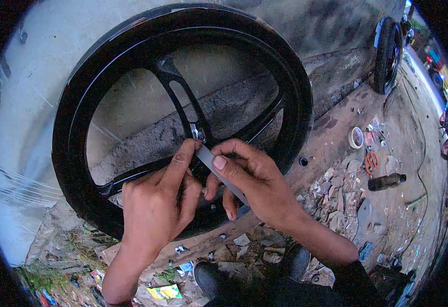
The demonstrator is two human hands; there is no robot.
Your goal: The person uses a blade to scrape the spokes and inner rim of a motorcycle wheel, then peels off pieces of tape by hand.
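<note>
A black alloy wheel rim (81,102) with three spokes leans upright against a grey wall. At its hub, my left hand (155,204) and my right hand (252,181) both pinch a flat grey strip (206,156) that looks like tape or a thin blade. The strip's upper end rests against the shiny hub (197,132). My left forefinger presses the strip's top; my right thumb lies across it lower down, and the strip runs on under my right fingers.
Rubble and litter cover the ground below. A roll of tape (356,137), orange pliers (371,161) and a dark bottle (386,181) lie to the right. Another tyre (387,53) leans on the wall far right. My shoes (211,279) show at the bottom.
</note>
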